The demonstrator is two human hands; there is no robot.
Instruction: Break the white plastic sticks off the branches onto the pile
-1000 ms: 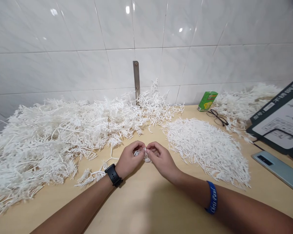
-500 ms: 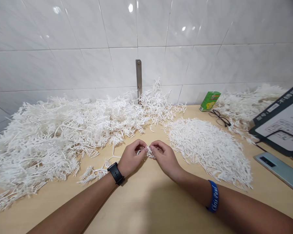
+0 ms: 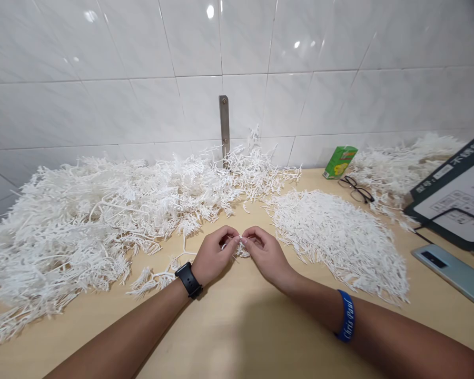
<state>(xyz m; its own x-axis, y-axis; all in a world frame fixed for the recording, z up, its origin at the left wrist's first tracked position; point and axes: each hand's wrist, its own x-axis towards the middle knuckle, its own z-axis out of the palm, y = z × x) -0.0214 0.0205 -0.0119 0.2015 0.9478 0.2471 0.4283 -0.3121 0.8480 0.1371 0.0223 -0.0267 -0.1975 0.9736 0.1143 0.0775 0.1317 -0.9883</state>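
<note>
Fingertips nearly meeting, my left hand (image 3: 215, 253) and my right hand (image 3: 268, 259) pinch a small bunch of white, thin, branching plastic pieces (image 3: 243, 252) above the table. Fingers hide most of the bunch. Left of them spreads a big tangled heap of white branched strands (image 3: 102, 210), with a loose sprig (image 3: 148, 281) lying beside my left wrist. To the right of my right hand lies a flat pile of short, separate white pieces (image 3: 335, 237).
A green box (image 3: 339, 163) stands near the tiled wall, with black eyeglasses (image 3: 356, 189) in front. More white strands (image 3: 411, 163) lie at the back right. A dark printed box (image 3: 458, 195) and a phone (image 3: 454, 273) occupy the right side. A metal bracket (image 3: 225, 126) is on the wall.
Both hands stay in almost the same place. The fingertips have drawn slightly closer together over the white bunch, and less of it shows between them.
</note>
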